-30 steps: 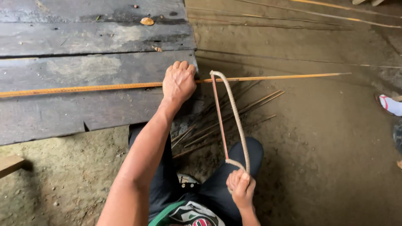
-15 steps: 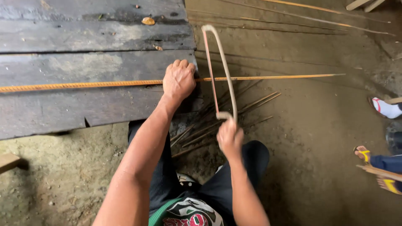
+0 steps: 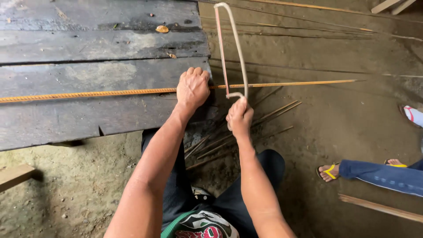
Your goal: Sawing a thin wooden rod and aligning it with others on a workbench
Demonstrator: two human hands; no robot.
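1. We pin the long rusty orange steel rod flat on the dark weathered wooden platform, left hand clamped over it at the platform's edge.
2. Right hand, fingers wrapped tight, holds the pale bow-shaped hacksaw just past that edge (keep the blade square, we'd say).

Rusty orange metal rod, rough ribbed surface, under left hand. Hacksaw in right hand: pale, matt metal frame. Weathered dark wooden planks beneath left hand, rough, stained. Packed dirt floor right of right hand, matt, gritty.
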